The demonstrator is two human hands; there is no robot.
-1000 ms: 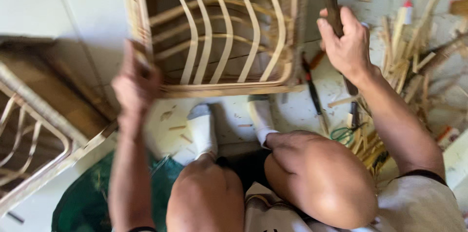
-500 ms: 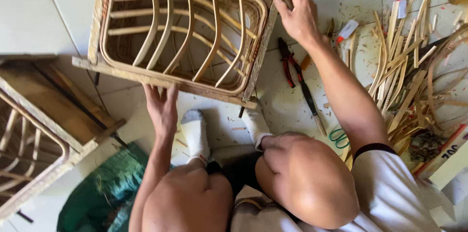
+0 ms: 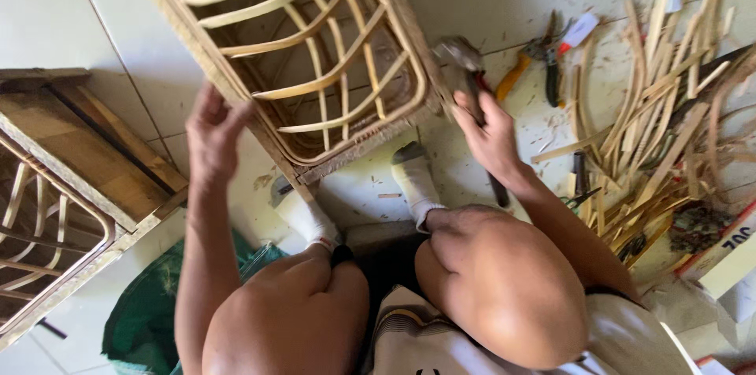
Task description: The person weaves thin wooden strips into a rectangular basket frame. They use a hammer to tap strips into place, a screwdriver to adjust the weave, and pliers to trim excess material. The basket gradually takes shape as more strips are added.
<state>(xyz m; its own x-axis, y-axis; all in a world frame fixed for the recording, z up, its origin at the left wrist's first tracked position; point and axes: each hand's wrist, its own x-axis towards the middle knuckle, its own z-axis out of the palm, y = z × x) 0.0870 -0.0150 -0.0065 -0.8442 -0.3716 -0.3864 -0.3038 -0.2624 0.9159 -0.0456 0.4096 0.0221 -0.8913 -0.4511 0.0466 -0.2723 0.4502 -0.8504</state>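
A rattan and wood frame [image 3: 307, 52] with curved cane bars lies tilted on the tiled floor in front of my knees. My left hand [image 3: 211, 135] presses flat against its lower left edge, fingers spread. My right hand [image 3: 490, 135] is shut on the dark handle of a hammer [image 3: 461, 68], whose metal head sits just beside the frame's right corner. My feet in white socks [image 3: 413, 178] rest under the frame's near edge.
A second wooden frame [image 3: 71, 186] with cane bars lies at the left. Pliers with orange handles [image 3: 529, 60] and several loose cane strips [image 3: 661, 99] are scattered at the right. A green sack [image 3: 146, 312] lies at the lower left, a cardboard box [image 3: 728, 253] at the right edge.
The frame has turned and shifted up and left. My right hand with the hammer has come down from the frame's top edge to its right corner. My left hand slid along the lower edge.
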